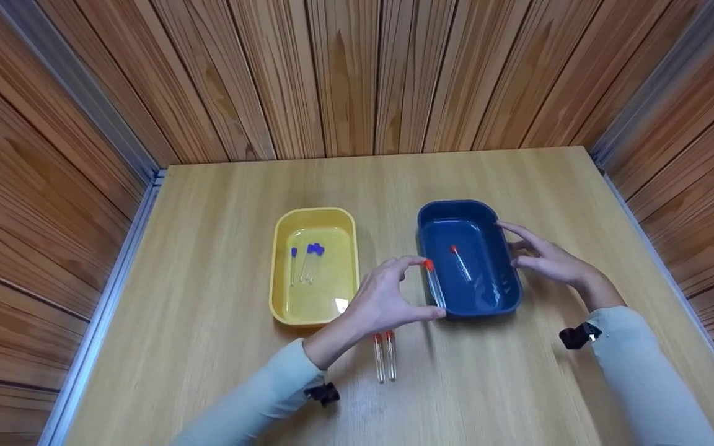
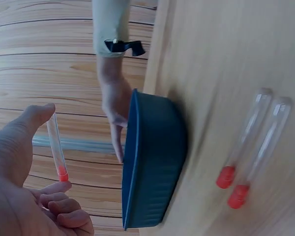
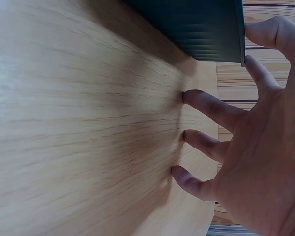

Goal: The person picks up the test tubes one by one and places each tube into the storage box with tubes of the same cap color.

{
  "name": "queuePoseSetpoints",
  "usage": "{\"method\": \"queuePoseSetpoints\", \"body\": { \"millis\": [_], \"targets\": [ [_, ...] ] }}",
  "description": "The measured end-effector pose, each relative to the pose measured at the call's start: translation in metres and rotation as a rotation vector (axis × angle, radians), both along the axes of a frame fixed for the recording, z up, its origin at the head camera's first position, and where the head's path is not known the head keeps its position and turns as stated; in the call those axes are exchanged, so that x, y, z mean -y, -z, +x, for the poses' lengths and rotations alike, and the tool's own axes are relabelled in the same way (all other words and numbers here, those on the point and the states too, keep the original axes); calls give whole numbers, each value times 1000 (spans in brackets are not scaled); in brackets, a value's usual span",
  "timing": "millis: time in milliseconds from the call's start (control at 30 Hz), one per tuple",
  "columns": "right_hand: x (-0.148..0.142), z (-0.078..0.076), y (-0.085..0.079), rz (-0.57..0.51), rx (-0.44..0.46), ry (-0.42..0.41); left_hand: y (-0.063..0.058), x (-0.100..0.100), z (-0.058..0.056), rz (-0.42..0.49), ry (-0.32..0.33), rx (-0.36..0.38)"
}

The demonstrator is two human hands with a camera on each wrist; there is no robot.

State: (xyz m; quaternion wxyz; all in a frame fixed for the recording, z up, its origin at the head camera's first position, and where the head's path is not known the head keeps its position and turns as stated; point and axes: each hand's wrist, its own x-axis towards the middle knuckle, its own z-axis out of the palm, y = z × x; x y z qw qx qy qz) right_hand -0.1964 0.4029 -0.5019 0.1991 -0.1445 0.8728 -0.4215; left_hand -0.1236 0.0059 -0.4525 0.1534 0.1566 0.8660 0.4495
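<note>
My left hand (image 1: 385, 300) pinches a clear test tube with a red cap (image 1: 435, 285) end to end, the index finger at the cap and the thumb at the glass end. In the left wrist view this tube (image 2: 56, 145) is raised above the table, beside the blue bin (image 2: 157, 162). Inside the blue bin lies one red-capped tube (image 1: 461, 263). My right hand (image 1: 552, 260) touches the bin's right rim with thumb and index finger spread; its other fingertips rest on the table in the right wrist view.
Two more red-capped tubes (image 1: 379, 362) lie side by side on the wooden table (image 1: 208, 359), close to the left wrist. A yellow bin (image 1: 307, 310) at left contains several tubes with blue-violet caps (image 1: 294, 266). Wood-panelled walls (image 1: 344, 80) enclose the back and sides.
</note>
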Motion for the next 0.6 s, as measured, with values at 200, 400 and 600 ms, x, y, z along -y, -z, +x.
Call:
{"method": "queuePoseSetpoints", "body": {
  "millis": [200, 400, 600],
  "targets": [
    [2, -2, -1, -8, -2, -11, 0, -2, -6, -1, -18, -1],
    [4, -1, -1, -12, 0, -3, -4, -4, -13, 11, -27, 34],
    [1, 1, -1, -10, 1, 9, -12, -11, -18, -1, -32, 59]
  ]
}}
